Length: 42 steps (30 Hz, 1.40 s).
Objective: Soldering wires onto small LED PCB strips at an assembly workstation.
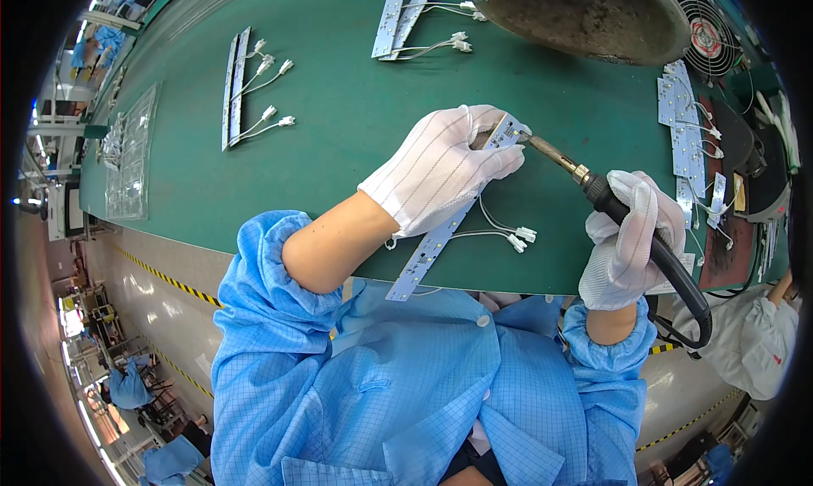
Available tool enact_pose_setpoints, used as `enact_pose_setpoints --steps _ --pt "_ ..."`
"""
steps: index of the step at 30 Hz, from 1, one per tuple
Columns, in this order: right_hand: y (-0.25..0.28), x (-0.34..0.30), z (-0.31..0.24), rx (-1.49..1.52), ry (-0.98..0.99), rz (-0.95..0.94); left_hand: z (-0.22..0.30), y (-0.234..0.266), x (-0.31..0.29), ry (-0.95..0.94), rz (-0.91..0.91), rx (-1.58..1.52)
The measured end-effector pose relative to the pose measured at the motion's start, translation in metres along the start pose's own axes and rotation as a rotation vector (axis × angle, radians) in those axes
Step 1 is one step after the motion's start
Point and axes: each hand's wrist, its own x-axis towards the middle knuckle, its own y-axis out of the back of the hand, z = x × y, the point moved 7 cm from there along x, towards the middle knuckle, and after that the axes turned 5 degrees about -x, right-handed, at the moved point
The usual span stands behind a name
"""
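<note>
Left hand (440,168), in a white striped fabric glove, closed down over the upper end of a long narrow white circuit strip with white wire leads and plug connectors (432,249), pinning it flat against the green matted surface (339,122); the strip runs from under the palm back toward the body, its leads (508,230) trailing just to the right of the wrist. Right hand (631,236), likewise gloved, wrapped around the black grip of a soldering iron with a metal shaft (593,185), whose tip meets the strip's top end right at the left fingertips. Black cable looping down from the grip, below the right hand. Judgement on the step: a steady joint seems to call for the strip held dead flat, the tip resting only on the pad, and the gloved fingertips kept clear of the hot shaft. Beyond the left hand, further pairs of similar white strips with leads (241,88) lying on the surface; more stacked to the far right of the right hand (686,130). Round dark metal dish (584,16) above both hands, small fan (710,39) beside it.
</note>
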Motion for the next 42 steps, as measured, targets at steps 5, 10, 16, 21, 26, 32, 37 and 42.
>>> enact_pose_setpoints --steps 5,10,16,21,26,32,37,42 --pt "-0.001 0.008 -0.003 -0.04 0.04 0.032 0.012 0.008 -0.002 -0.063 0.044 0.245" --pt "0.005 0.004 0.002 -0.112 0.024 0.175 0.028 0.028 -0.043 0.043 0.295 0.668" --pt "-0.007 -0.006 0.018 0.455 -0.385 0.043 0.016 0.02 -0.086 0.146 0.085 0.723" --pt "-0.005 -0.011 0.019 0.261 -0.485 0.319 0.002 0.129 -0.091 0.217 0.411 0.28" --pt "0.002 0.011 -0.016 -0.123 -0.004 0.387 -0.051 0.286 -0.124 0.452 0.851 0.719" --pt "-0.012 0.001 0.013 0.401 -0.61 0.245 -0.124 0.312 -0.1 0.514 0.855 0.735" --pt "-0.01 0.008 0.01 0.361 -0.593 0.269 -0.029 0.259 -0.083 0.237 1.07 1.007" --pt "-0.02 0.0 0.022 0.531 -0.814 0.214 -0.009 0.175 0.003 -0.031 0.68 0.616"
